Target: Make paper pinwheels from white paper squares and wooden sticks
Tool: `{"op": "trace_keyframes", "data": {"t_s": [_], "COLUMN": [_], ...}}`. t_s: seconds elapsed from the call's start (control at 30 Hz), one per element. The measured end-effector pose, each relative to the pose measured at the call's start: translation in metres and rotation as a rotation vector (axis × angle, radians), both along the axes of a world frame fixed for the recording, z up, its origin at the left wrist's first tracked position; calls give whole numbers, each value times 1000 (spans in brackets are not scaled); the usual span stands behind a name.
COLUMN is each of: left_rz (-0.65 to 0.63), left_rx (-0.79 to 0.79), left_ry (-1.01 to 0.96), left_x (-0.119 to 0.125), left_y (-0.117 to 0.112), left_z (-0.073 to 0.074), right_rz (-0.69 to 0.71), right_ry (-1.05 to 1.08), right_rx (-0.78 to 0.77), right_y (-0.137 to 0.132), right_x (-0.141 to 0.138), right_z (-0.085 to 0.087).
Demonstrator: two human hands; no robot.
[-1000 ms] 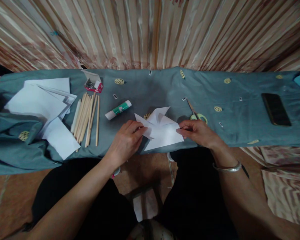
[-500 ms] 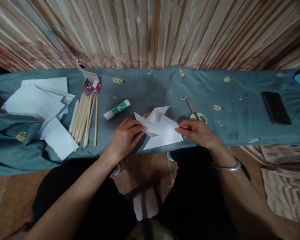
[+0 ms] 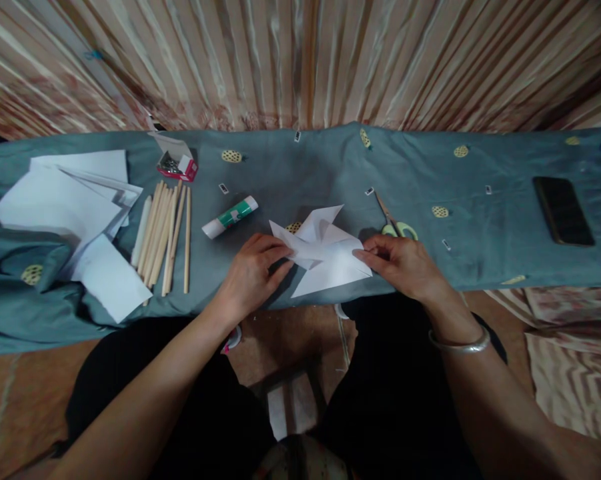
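Observation:
A white paper pinwheel (image 3: 330, 257) with folded blades lies near the front edge of the cloth-covered table. My left hand (image 3: 253, 270) pinches its left blade between thumb and fingers. On the opposite side, my right hand (image 3: 403, 263) grips the pinwheel's right edge, some fingers curled under and partly hidden. Just behind my right hand are scissors (image 3: 393, 223) with pale green handles, partly covered by it. A green and white glue stick (image 3: 230, 217) lies beyond my left hand.
Several wooden sticks (image 3: 163, 237) lie left of the glue stick, with white paper sheets (image 3: 55, 207) farther left. Behind the sticks stands an opened small red box (image 3: 177, 163) of metal bits. A dark phone (image 3: 563, 210) rests at the right. A pleated curtain (image 3: 300, 60) hangs behind the table.
My view has shifted slightly. Both hands stay on the pinwheel, which sits a little farther right in view; the right hand's fingers reach slightly further over its edge.

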State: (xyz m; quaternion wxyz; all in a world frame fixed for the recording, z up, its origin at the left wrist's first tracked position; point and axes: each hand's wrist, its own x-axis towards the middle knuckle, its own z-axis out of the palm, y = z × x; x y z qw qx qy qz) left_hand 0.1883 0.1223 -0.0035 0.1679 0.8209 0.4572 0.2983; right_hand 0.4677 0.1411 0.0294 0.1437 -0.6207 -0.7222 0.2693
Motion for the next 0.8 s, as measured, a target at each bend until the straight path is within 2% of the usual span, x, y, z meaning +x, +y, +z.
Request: {"op": "trace_keyframes", "data": {"t_s": [0.13, 0.23, 0.37, 0.47, 0.6, 0.67, 0.8], "left_rz": [-2, -2, -104, -169, -192, -205, -218], "left_rx": [-5, 50, 132, 112, 86, 81, 79], "left_ry": [-2, 39, 120, 196, 225, 231, 244], "left_x": [3, 8, 17, 22, 25, 27, 30], "left_y": [-4, -8, -15, -18, -20, -21, -22], "left_z": [6, 9, 7, 4, 4, 6, 9], "right_rz": [8, 3, 1, -34, -84, -28, 190], "right_ry": [1, 10, -14, -42, -44, -24, 2], "right_rx": [-10, -7, 1, 64, 217, 315, 461], "right_y": [0, 1, 0, -2, -5, -6, -10], "right_x": [0, -2, -4, -4, -2, -2, -12], "right_z": [-2, -3, -4, -3, -2, -2, -5]}}
